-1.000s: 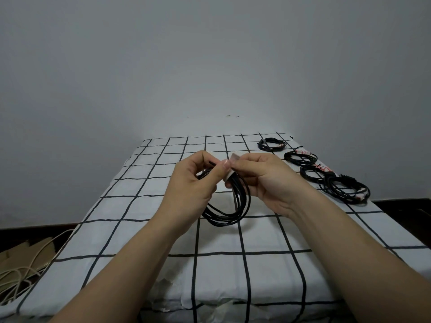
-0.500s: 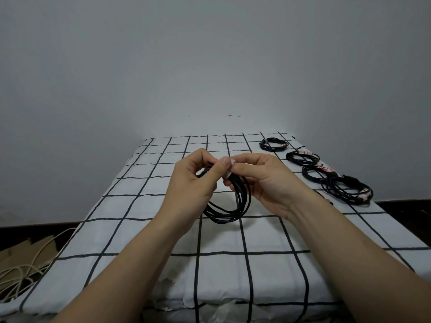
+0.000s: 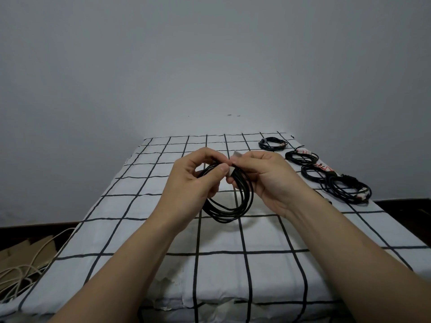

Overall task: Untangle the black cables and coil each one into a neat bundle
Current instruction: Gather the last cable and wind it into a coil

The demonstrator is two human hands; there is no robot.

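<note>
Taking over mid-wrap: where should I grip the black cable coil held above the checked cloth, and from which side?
Grip the black cable coil at its top, where the left hand pinches the strands together beside the pale strip that the right hand holds. Come from above: the loops hang free below that point and would likely splay if taken lower.

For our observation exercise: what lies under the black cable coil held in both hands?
The white grid-patterned sheet, seen through and below the coil. The left hand and right hand cover the coil's top.
</note>
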